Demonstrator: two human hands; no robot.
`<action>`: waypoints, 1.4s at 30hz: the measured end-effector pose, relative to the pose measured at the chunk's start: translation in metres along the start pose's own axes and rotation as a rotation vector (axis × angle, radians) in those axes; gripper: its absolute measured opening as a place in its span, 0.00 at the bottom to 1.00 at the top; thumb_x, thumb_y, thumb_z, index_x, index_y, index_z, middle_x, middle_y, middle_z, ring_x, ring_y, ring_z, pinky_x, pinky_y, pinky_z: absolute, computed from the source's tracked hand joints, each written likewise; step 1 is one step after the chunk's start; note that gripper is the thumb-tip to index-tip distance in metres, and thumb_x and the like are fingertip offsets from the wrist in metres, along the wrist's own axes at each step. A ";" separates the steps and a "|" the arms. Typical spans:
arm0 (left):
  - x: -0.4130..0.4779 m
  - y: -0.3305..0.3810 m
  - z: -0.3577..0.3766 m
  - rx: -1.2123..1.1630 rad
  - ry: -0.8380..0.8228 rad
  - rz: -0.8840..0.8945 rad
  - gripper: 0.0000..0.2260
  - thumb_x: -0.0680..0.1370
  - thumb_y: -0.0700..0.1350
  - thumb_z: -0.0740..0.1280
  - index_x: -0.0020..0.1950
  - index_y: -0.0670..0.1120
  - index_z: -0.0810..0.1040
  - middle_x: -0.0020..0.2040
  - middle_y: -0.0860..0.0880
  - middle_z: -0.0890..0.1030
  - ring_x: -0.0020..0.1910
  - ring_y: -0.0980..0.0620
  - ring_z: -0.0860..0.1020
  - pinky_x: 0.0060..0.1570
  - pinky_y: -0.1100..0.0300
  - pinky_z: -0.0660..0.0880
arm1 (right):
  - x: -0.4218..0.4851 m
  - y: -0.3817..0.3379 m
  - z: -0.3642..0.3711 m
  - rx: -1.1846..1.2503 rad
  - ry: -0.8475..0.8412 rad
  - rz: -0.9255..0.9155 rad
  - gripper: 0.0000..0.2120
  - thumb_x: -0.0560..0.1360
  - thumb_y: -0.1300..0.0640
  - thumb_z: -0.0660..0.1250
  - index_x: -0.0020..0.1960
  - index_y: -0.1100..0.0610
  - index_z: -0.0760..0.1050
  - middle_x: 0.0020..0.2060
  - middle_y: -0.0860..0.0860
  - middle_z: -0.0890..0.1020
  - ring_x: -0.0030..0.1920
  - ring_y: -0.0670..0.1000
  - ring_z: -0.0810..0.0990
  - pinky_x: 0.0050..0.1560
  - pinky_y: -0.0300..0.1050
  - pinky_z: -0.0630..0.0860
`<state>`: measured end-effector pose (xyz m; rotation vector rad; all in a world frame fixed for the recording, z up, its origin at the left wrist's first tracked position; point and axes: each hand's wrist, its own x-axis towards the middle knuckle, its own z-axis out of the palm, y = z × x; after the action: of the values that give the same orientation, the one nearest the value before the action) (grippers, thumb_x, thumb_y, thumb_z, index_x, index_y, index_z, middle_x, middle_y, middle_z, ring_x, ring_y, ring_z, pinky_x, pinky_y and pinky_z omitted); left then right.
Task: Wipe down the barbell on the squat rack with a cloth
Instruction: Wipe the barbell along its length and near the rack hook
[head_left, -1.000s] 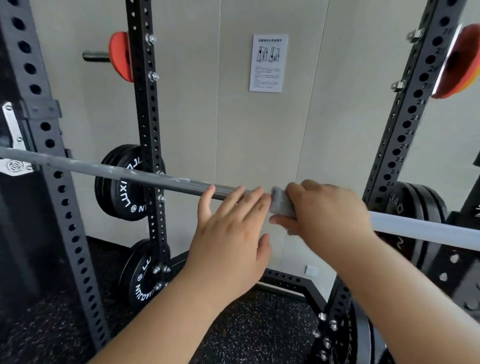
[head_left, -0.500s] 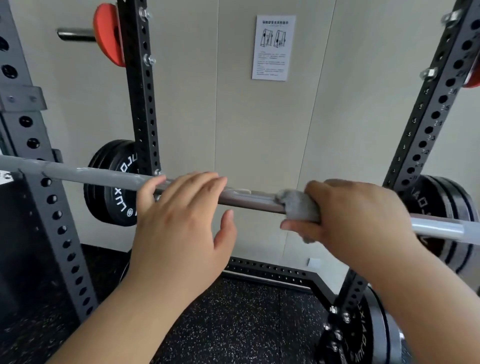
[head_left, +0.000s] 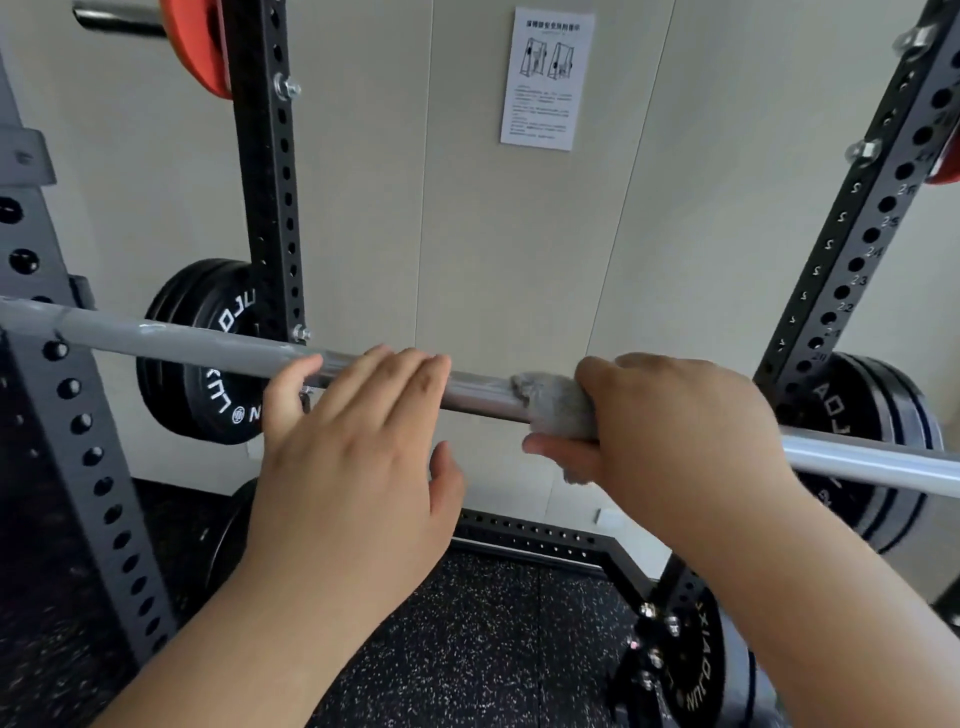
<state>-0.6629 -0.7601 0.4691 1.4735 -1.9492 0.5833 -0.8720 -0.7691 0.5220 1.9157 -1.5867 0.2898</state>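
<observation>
I'm looking into a gym. A black rack (head_left: 857, 249) with numbered holes carries a bar (head_left: 182, 343), with black plates (head_left: 218, 353) stored by its posts. The floor (head_left: 493, 649) is speckled rubber.

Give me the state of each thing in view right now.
barbell, horizontal across the rack
grey cloth, wrapped round the barbell
right hand, grips the grey cloth around the barbell
left hand, fingers straight, laid over the barbell
black weight plates, stored on the rack
red plate, hung high on the rack
</observation>
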 end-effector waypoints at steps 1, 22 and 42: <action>0.001 0.000 -0.001 -0.003 -0.001 0.002 0.24 0.78 0.51 0.64 0.73 0.46 0.77 0.71 0.51 0.79 0.73 0.49 0.75 0.77 0.39 0.58 | 0.006 -0.015 0.005 0.020 0.056 -0.061 0.28 0.71 0.23 0.61 0.43 0.49 0.71 0.34 0.45 0.73 0.29 0.50 0.71 0.29 0.41 0.60; -0.006 -0.057 -0.002 -0.001 -0.033 -0.068 0.28 0.79 0.54 0.60 0.79 0.48 0.70 0.78 0.52 0.71 0.79 0.53 0.67 0.78 0.46 0.55 | 0.027 -0.035 0.004 0.201 0.050 -0.132 0.28 0.81 0.34 0.37 0.43 0.48 0.69 0.32 0.46 0.74 0.30 0.49 0.74 0.31 0.45 0.75; -0.027 -0.086 0.011 -0.075 0.023 -0.118 0.32 0.79 0.52 0.60 0.84 0.47 0.62 0.85 0.51 0.60 0.84 0.53 0.57 0.80 0.41 0.54 | 0.048 -0.051 -0.012 0.293 -0.094 -0.045 0.33 0.81 0.33 0.39 0.37 0.50 0.72 0.31 0.47 0.78 0.33 0.51 0.78 0.40 0.50 0.80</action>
<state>-0.5779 -0.7729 0.4407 1.5163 -1.8321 0.4687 -0.8092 -0.7967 0.5412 2.2130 -1.6316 0.4391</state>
